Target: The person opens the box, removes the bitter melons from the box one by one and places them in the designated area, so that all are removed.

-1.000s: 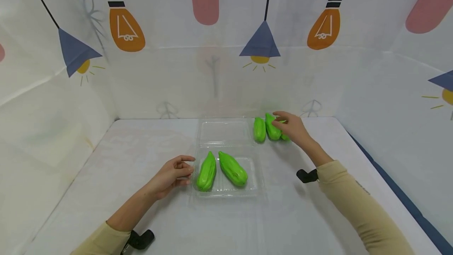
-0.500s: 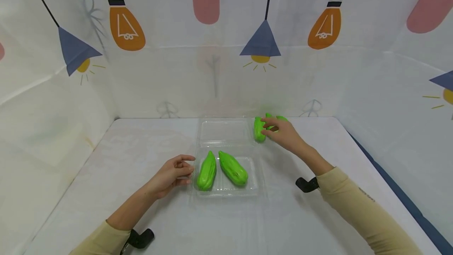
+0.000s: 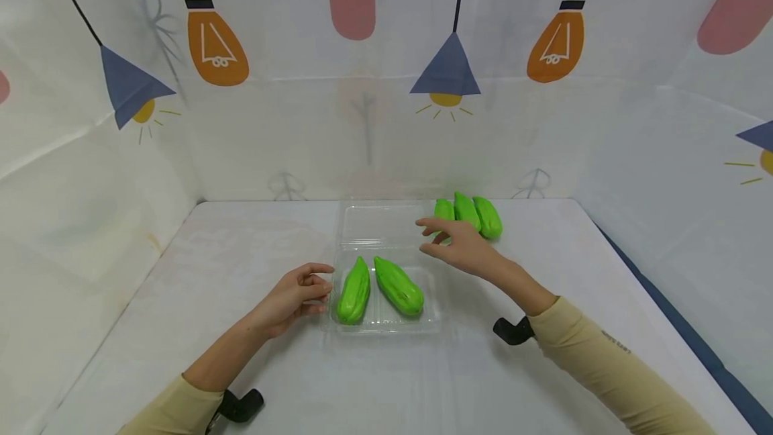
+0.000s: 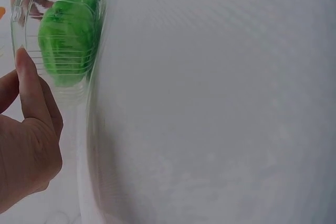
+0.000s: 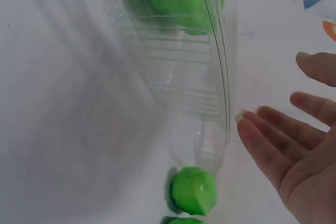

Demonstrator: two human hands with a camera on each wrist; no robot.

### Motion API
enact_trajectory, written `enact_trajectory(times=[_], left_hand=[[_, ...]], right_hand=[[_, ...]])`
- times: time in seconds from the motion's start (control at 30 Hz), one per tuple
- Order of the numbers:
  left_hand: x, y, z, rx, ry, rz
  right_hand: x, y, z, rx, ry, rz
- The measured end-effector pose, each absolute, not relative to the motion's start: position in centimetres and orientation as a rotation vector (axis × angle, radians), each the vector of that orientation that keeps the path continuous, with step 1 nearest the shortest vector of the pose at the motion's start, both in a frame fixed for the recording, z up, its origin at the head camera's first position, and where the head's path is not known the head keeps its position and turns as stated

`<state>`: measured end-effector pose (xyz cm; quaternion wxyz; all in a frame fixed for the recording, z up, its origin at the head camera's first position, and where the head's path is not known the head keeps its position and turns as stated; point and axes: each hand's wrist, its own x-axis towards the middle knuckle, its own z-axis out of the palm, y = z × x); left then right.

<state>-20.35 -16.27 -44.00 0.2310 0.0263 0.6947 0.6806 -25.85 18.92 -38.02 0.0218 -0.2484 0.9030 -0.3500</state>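
A clear plastic clamshell container (image 3: 380,329), lid (image 3: 382,225) folded back, lies on the table. In its tray are two bright green, ribbed, tapering fruits: one on the left (image 3: 353,292), one slanting on the right (image 3: 398,287). My left hand (image 3: 294,301) is at the container's left rim. There its thumb tip and fingertips touch the edge, also seen in the left wrist view. Over the tray's right back corner is my right hand (image 3: 461,247), fingers loosely spread, holding nothing. It partly hides the nearest of three like fruits (image 3: 466,210) behind it.
The three loose fruits stand in a row at the table's back right, beside the lid. A white table surface (image 3: 211,254) spreads around the container. Behind and at both sides hang cloth walls (image 3: 386,119) printed with lamps. Black wrist camera mounts (image 3: 513,331) jut from both sleeves.
My right hand has moved left and towards me, from over the loose fruits to the tray's back right corner, uncovering the rightmost fruit. The left hand and the container stay put.
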Motion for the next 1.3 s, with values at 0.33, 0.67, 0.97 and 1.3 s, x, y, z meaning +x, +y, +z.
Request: enact_trajectory(times=[0.33,0.67,0.97,1.3], left_hand=[[-20.3,-16.3,-44.0,0.061,1.914,1.87],[-20.3,-16.3,-44.0,0.06,1.935,1.86],[-20.3,-16.3,-44.1,0.059,1.921,1.865],[-20.2,-16.3,-44.1,0.08,1.912,1.872]], right_hand=[[-25.0,17.9,-39.1,-0.918,2.751,-1.015],[-24.3,16.9,-40.0,-0.926,2.663,-0.949],[-23.6,16.3,-40.2,-0.896,2.602,-0.887],[-23.5,15.7,-40.7,-0.898,2.581,-0.842]])
